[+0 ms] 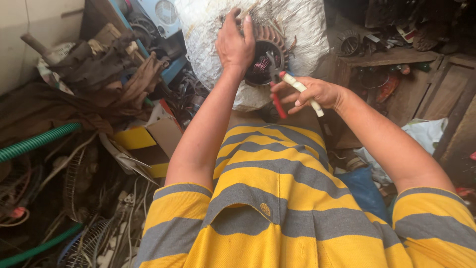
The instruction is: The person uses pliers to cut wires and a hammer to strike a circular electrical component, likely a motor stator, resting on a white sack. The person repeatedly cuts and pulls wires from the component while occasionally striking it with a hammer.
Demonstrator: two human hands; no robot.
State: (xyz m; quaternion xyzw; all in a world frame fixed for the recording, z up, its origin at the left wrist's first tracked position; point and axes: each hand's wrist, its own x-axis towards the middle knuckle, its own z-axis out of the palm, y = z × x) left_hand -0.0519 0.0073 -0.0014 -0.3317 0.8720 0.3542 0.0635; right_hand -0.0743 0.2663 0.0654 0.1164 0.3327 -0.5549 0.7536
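The left hand [235, 45] has its grip closed over the top rim of a round motor stator [266, 53] w/ pink-red copper winding inside. The stator sits on a white woven sack [302, 25]. Just right of this grip, the right hand [317, 93] is clamped around pliers [287, 89] w/ one red and one white handle; the pliers' nose reaches to the winding, approx. at the stator opening.

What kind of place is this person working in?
Probably a cluttered repair or scrap workshop for electric motors and fans. The left hand steadies a round motor stator with copper windings, the right hand holds red-and-white-handled pliers, and wire fan guards lie piled nearby.
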